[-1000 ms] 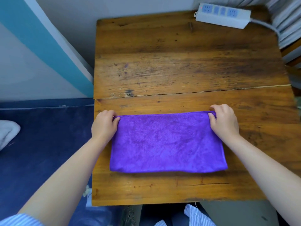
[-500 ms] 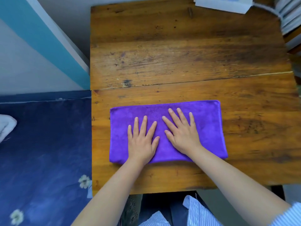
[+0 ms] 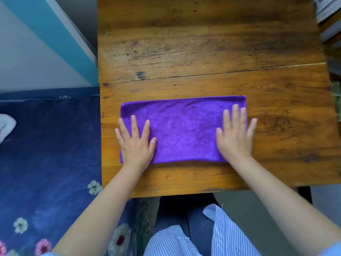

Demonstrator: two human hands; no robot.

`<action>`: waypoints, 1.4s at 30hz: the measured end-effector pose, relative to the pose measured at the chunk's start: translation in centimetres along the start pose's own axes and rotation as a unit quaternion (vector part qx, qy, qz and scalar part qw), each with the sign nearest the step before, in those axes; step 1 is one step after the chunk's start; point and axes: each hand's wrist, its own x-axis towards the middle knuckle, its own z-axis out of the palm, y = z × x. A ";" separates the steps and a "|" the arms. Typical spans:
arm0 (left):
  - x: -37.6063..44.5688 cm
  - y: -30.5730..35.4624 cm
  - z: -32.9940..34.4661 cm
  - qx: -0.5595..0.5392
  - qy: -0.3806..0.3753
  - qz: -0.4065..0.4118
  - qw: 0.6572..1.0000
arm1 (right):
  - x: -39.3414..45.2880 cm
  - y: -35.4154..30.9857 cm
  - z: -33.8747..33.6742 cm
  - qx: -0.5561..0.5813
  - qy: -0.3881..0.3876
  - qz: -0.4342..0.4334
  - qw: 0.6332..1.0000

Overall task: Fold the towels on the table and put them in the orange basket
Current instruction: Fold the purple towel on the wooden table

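Both hands have slid apart from the middle of the purple towel [image 3: 184, 130] to its ends. The left hand [image 3: 135, 145] and right hand [image 3: 234, 137] press flat — fingers straight and spread, holding nothing. The folded towel lies on the table [image 3: 203, 52], middle of the frame.

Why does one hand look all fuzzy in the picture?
In the head view, the right hand is smeared by blur on the purple towel, while the left hand looks sharper; the wide lens also bends the table edges.
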 end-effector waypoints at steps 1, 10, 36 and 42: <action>-0.8 0.9 0.0 0.007 0.019 0.015 1.000 | -1.2 -2.0 0.1 0.007 0.008 -0.029 1.000; -3.0 2.3 1.9 0.005 -0.010 0.048 0.999 | -5.2 -4.7 2.3 -0.069 -0.081 -0.111 0.988; 10.6 19.7 -3.5 0.040 -0.130 0.286 0.949 | -3.2 2.5 -0.6 0.287 -0.136 0.317 0.893; 14.1 23.7 -4.3 0.211 -0.115 0.421 0.875 | -0.7 6.4 -1.5 0.335 -0.149 0.320 0.874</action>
